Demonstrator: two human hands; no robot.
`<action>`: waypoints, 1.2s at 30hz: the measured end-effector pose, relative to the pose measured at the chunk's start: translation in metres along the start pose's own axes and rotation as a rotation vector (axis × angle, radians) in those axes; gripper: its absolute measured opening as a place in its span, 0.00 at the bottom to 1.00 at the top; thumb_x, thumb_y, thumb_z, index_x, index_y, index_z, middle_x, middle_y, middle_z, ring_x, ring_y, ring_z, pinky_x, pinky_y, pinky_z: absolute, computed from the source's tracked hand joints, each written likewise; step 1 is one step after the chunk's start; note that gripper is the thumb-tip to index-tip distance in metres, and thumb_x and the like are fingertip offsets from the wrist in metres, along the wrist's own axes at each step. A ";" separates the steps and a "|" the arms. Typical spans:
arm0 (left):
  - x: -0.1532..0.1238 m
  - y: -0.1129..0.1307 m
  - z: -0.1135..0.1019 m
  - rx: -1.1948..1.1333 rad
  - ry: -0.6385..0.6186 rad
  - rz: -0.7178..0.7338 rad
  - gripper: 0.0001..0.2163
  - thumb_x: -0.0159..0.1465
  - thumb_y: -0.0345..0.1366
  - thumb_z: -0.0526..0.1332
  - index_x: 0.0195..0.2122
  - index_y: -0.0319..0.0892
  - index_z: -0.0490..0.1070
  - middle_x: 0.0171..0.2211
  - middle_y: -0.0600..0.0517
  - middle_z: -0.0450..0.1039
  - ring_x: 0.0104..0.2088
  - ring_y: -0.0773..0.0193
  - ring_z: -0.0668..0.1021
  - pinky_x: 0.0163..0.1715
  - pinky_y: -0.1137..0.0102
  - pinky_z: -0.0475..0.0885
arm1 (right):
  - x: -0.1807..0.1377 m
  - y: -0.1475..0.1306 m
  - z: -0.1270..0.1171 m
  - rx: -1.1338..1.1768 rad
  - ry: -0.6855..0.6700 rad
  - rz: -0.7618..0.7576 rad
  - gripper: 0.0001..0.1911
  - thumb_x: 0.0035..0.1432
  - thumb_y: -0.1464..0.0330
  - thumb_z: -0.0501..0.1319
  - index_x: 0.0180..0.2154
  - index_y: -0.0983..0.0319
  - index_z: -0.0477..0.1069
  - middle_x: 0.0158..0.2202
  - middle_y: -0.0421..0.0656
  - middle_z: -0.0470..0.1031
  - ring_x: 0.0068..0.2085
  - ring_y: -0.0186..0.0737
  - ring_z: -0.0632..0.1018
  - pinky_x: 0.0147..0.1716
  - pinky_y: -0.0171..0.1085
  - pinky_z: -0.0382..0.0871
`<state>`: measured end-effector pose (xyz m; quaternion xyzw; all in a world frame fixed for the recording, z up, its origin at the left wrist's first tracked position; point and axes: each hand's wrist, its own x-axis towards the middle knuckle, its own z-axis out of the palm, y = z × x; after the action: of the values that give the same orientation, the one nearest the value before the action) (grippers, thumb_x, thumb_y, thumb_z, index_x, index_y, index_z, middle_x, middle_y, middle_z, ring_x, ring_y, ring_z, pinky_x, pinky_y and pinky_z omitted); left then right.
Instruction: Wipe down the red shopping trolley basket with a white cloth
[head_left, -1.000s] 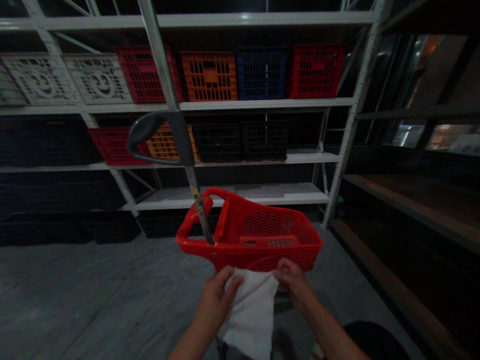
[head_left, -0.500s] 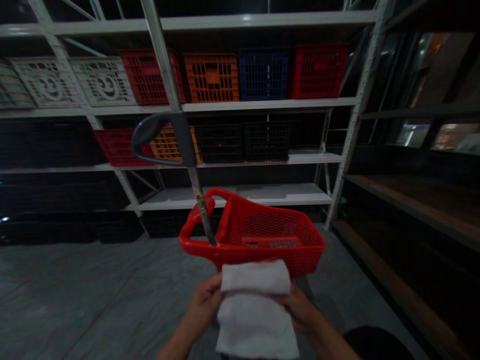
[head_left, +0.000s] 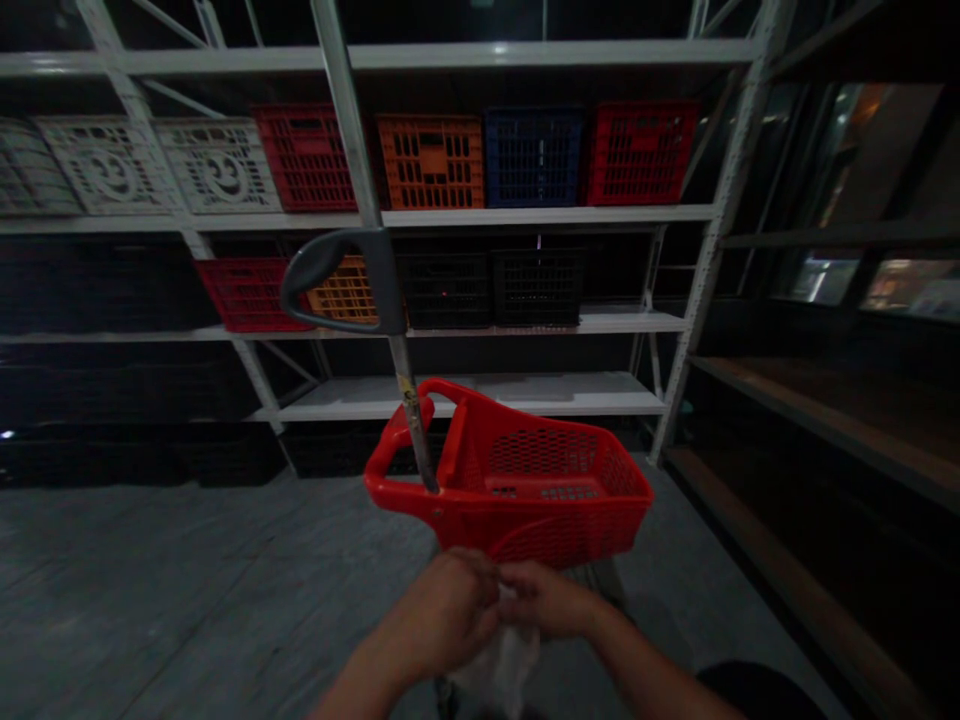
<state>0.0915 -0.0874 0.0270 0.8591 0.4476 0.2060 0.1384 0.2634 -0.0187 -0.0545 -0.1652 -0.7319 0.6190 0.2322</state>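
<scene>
Low in front of the cart, my left hand (head_left: 452, 610) and my right hand (head_left: 546, 598) meet, fingers closed on a white cloth (head_left: 508, 655). Bunched between the fingers, the cloth hangs down in blurred folds; its upper part is hidden by the hands. Just beyond the hands stands a red plastic shopping cart (head_left: 547, 510) with mesh sides. From its handle end a metal pole (head_left: 346, 120) rises, tilted left, with a dark grey loop grip (head_left: 382, 280) partway up.
White metal shelving (head_left: 555, 215) behind the cart carries several crates, including an orange crate (head_left: 430, 160), a blue crate (head_left: 532, 155) and a black crate (head_left: 536, 288). Brown shelves (head_left: 810, 410) line the right. A round dark object (head_left: 757, 692) sits at the lower right on the grey floor (head_left: 150, 590).
The white cloth was held spread and folded between two separated hands. Now my hands have come together and the cloth is gathered between them. The view has shifted slightly.
</scene>
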 end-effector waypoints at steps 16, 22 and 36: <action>0.025 -0.124 -0.049 0.690 0.538 -0.342 0.22 0.63 0.43 0.44 0.24 0.41 0.73 0.26 0.47 0.73 0.35 0.57 0.71 0.42 0.60 0.62 | 0.017 0.053 -0.063 -1.191 0.665 0.041 0.30 0.53 0.79 0.47 0.55 0.51 0.61 0.53 0.41 0.68 0.54 0.45 0.66 0.54 0.53 0.52; 0.027 -0.127 -0.043 0.748 0.612 -0.378 0.23 0.63 0.43 0.44 0.22 0.40 0.74 0.25 0.45 0.74 0.35 0.57 0.72 0.44 0.60 0.61 | 0.031 0.066 -0.062 -0.991 0.804 -0.127 0.25 0.53 0.78 0.46 0.48 0.58 0.70 0.46 0.45 0.74 0.48 0.42 0.72 0.51 0.49 0.61; 0.034 -0.137 -0.045 0.807 0.580 -0.382 0.24 0.63 0.45 0.43 0.23 0.40 0.74 0.25 0.46 0.74 0.34 0.56 0.73 0.46 0.60 0.60 | 0.106 0.018 0.012 -1.115 0.751 -0.209 0.27 0.57 0.68 0.55 0.57 0.49 0.55 0.59 0.36 0.58 0.58 0.51 0.60 0.54 0.57 0.51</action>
<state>-0.0102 0.0200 0.0160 0.6549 0.6596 0.2178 -0.2976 0.1674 0.0309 -0.0596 -0.3922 -0.8235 0.0239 0.4092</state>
